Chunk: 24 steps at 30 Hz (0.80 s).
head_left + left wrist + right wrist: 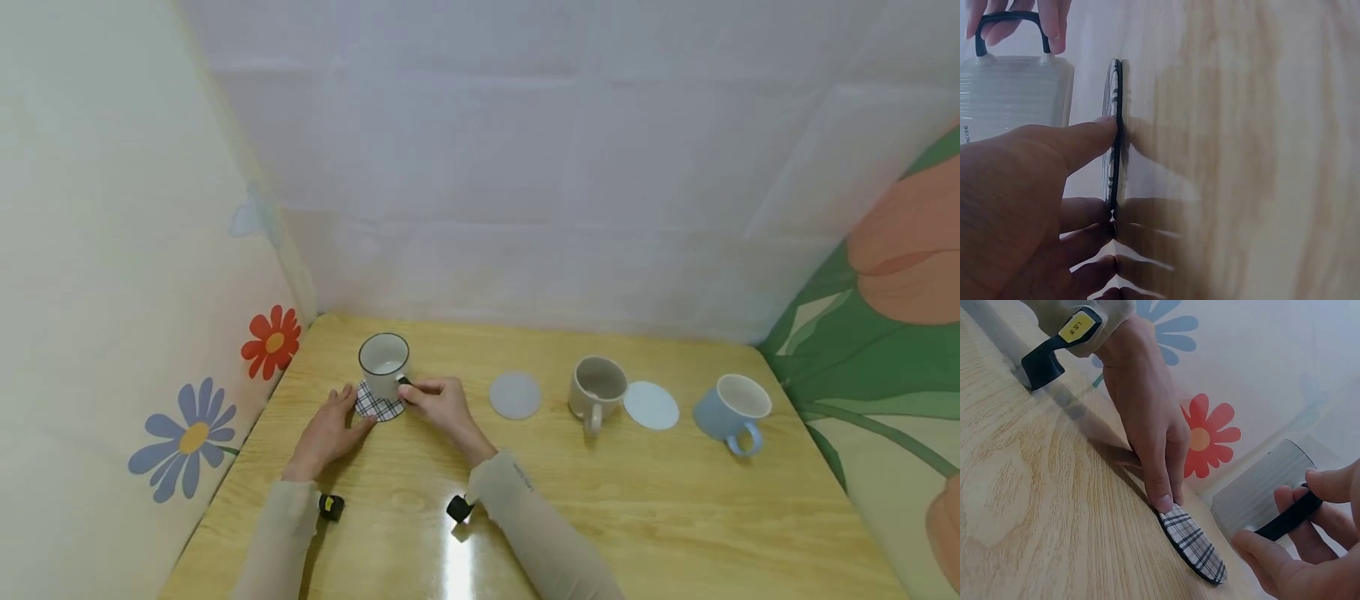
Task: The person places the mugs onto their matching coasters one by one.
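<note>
Near the table's far left, a white enamel mug [384, 377] with a dark rim is held by its black handle [1288, 515]. My right hand [442, 408] pinches that handle between thumb and fingers. In the left wrist view a gap shows between the mug's base and the round plaid coaster [378, 407], so the mug appears raised. The coaster, dark-edged, lies on the table in front of and below the mug. My left hand [330, 433] holds the coaster's edge, thumb [1094, 134] on the near side and fingertips farther round the rim.
To the right lie a grey round coaster [515, 395] and a pale blue one [652, 406]. A beige mug [597, 390] stands between them, and a light blue mug [731, 411] stands far right. A flowered cloth [150, 333] borders the wooden table's left side.
</note>
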Available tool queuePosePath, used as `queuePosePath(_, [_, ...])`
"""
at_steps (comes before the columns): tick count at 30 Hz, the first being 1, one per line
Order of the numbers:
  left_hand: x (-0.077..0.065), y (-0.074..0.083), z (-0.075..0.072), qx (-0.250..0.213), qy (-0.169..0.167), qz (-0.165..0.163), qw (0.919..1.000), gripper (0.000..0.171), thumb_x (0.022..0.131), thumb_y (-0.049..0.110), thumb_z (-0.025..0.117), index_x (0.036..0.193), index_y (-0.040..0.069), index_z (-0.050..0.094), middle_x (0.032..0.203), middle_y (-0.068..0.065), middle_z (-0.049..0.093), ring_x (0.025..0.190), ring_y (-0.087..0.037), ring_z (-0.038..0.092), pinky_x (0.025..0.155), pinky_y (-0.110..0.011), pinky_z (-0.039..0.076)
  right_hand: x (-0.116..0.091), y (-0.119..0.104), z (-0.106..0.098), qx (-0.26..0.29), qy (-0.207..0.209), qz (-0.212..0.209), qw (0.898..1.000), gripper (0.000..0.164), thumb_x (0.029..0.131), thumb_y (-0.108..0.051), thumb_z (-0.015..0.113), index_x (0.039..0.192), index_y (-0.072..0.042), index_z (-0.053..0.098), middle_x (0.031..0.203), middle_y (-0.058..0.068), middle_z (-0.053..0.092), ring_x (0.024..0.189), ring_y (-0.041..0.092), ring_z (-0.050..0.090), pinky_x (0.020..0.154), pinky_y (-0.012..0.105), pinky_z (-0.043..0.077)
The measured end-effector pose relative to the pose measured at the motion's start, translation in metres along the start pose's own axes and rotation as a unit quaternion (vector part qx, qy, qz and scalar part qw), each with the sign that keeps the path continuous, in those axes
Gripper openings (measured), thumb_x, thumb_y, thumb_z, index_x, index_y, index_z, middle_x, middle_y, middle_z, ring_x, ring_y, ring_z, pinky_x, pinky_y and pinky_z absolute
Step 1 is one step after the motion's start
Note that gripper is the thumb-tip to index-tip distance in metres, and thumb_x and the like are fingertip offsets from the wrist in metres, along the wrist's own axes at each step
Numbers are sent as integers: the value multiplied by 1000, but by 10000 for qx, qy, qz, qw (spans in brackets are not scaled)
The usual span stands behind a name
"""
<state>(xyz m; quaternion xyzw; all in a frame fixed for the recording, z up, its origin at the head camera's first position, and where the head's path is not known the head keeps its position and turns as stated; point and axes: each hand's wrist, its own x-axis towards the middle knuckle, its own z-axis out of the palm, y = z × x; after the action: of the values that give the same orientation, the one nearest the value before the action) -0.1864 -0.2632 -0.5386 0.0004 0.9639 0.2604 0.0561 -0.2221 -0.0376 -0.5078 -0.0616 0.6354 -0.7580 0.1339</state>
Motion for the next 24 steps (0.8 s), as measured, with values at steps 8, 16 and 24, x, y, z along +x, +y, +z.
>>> queuePosePath(8, [-1,-1,-4,8,36,87,10000,82,107,39,65,163,-8,29,171,-31,25,159,-57,18,127,-70,22,0,-1,5,30,177,34,9998,22,96,-5,79,110,12,78,106,23,80,96,19,78,101,47,61])
queuePosePath(16, [-1,2,-5,27,66,152,9999,81,106,37,66,162,-10,31,170,-32,27,158,-57,19,126,-72,24,2,3,9,75,170,-45,9998,20,96,-1,78,109,14,77,104,25,80,94,16,77,99,46,62])
queuePosePath(24, [-4,0,-4,-39,60,125,9999,81,106,38,66,162,-9,31,170,-32,26,158,-57,19,127,-71,22,-1,8,16,-1,80,-145,9999,22,95,0,78,110,15,76,105,26,79,92,15,77,97,46,63])
